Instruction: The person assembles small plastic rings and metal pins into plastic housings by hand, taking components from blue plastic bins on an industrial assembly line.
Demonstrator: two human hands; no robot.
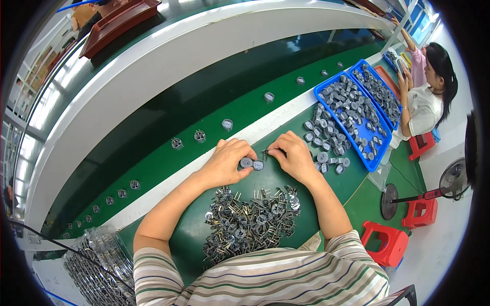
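My left hand (229, 160) is closed around a pair of small grey plastic housings (259, 165), pinched between thumb and fingers over the green tabletop. Just to the right, my right hand (292, 156) pinches a small dark metal-pinned plug part (265, 154) between thumb and forefinger, a short gap away from the housings. A heap of black plug inserts with metal pins (250, 220) lies between my forearms, close to my body. Loose grey housings (326, 133) are piled to the right of my right hand.
Beyond a white rail (278, 123), a green conveyor belt (245, 104) carries spaced-out parts. Blue trays (375, 166) of grey housings stand at the right, near a person in white (426, 109). Clear plastic trays (97, 260) are stacked at lower left. Red stools (385, 244) and a fan (451, 178) stand right.
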